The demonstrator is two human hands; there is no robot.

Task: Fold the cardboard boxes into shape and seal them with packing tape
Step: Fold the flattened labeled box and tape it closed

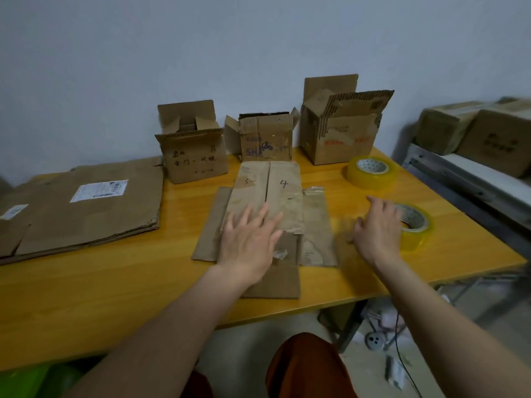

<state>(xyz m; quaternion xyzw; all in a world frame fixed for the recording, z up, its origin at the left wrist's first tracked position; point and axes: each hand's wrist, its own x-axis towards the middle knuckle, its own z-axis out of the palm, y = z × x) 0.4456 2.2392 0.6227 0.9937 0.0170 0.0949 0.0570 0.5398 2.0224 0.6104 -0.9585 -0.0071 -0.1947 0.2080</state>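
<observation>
Both forearms reach over the tabletop [86, 297]: left hand [247, 245] rests flat, fingers straight, on the flattened box [267, 196]. Right hand [377, 228], blurred, fingers spread and grasping nothing, hovers beside a tape roll [413, 225].

Left hand [249, 245] on flattened box [268, 196]

Right hand [376, 228] blurred, perhaps hovering.
</observation>
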